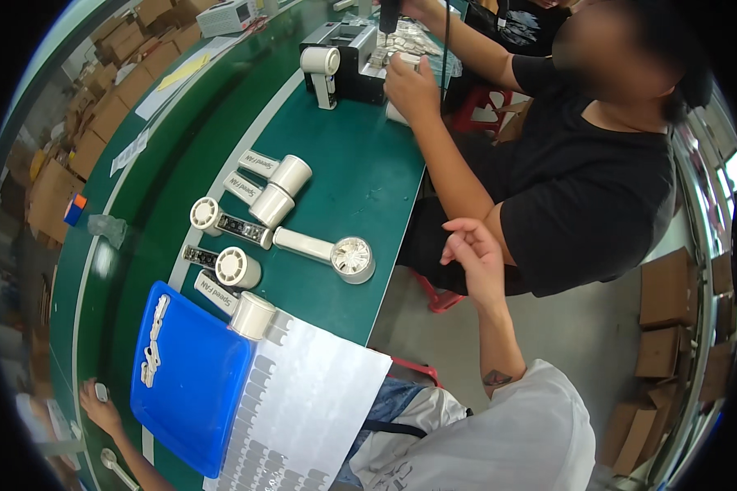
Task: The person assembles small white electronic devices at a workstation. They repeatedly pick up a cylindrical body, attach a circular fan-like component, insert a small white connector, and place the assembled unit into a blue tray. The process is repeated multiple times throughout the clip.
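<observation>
My right hand (475,260) is raised over the gap between the table and a person in black, near that person's elbow. Its fingers are loosely bent and apart, with nothing visible in them. My left hand is out of view. Closest on the green table lies a white handheld fan (352,259) with its round head facing up. Several more white handheld fans lie to its left, among them one with bare circuitry in its handle (246,231). A white sheet of grey stickers (319,380) lies at the near edge, partly under a blue tray (190,376) holding small white parts (152,348).
The person's hand (413,86) steadies a white part under a dark screwdriver (390,16). A black machine (348,61) stands there beside another fan (323,69). At lower left, another person's hand (98,409) holds something pale. Cardboard boxes (663,286) stand at right.
</observation>
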Action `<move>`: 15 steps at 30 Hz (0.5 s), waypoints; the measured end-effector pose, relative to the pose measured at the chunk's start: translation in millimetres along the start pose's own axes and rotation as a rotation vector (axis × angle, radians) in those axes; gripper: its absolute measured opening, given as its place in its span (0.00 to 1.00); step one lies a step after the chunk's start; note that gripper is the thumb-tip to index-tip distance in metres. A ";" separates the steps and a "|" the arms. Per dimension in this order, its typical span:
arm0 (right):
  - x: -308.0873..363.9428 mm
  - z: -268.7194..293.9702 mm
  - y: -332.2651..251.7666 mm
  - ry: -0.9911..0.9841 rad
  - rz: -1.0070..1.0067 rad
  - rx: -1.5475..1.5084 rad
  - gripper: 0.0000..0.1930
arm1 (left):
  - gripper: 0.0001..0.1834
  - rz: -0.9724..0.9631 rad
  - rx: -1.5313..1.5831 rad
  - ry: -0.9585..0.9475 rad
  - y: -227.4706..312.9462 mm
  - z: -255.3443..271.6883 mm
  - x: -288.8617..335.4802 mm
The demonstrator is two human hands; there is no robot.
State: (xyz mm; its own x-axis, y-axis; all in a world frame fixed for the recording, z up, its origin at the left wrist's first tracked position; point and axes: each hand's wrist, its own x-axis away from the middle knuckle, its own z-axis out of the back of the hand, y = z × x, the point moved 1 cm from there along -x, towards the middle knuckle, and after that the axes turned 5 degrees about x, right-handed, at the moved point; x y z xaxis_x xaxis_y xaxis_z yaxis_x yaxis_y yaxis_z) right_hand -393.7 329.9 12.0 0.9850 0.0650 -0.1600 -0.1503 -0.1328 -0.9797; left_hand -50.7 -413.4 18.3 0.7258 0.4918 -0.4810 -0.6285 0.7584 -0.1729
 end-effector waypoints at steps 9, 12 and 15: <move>10.1 -67.1 -2.4 -0.299 -0.016 0.034 0.12 | 0.40 0.126 0.264 -0.361 -74.5 -23.8 94.1; 3.9 -91.5 -4.6 -0.428 0.070 0.064 0.10 | 0.47 0.110 0.454 -0.304 -42.7 8.9 93.6; 3.8 -127.7 -22.6 -0.629 0.184 0.356 0.12 | 0.46 0.149 0.417 -0.203 -54.6 14.0 99.7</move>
State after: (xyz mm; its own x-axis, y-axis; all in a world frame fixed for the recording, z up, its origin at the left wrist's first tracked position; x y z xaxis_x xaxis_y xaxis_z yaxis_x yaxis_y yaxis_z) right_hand -375.7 206.8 49.0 0.7230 0.6402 -0.2597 -0.4318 0.1254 -0.8932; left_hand 59.9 -399.8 -8.2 0.7022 0.6505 -0.2894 -0.5945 0.7594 0.2644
